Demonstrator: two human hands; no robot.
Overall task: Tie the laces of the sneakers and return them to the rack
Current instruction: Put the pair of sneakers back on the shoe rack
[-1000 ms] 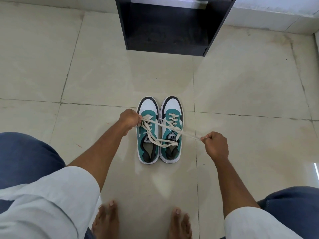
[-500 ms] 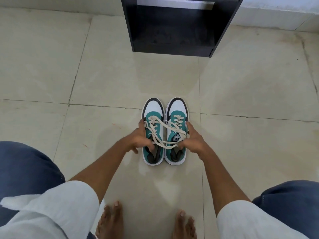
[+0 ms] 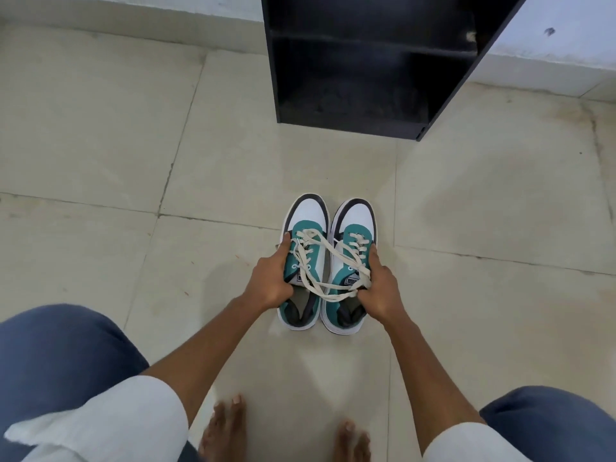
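Observation:
Two teal, white and black sneakers stand side by side on the floor, toes pointing away from me. My left hand (image 3: 268,283) grips the outer side of the left sneaker (image 3: 306,228). My right hand (image 3: 380,288) grips the outer side of the right sneaker (image 3: 355,228). Cream laces (image 3: 328,261) cross loosely from one shoe to the other and lie over both tongues. The black rack (image 3: 370,61) stands open-fronted on the floor straight ahead, beyond the toes.
The floor is pale tile (image 3: 100,145) with dark grout lines. A white wall base (image 3: 550,68) runs behind the rack. My bare feet (image 3: 230,428) and blue-trousered knees (image 3: 60,355) fill the bottom of the view.
A second ago my hands pulled the laces taut to both sides. They let go, came in and now clasp the outer sides of the sneakers. The view has shifted nearer the rack.

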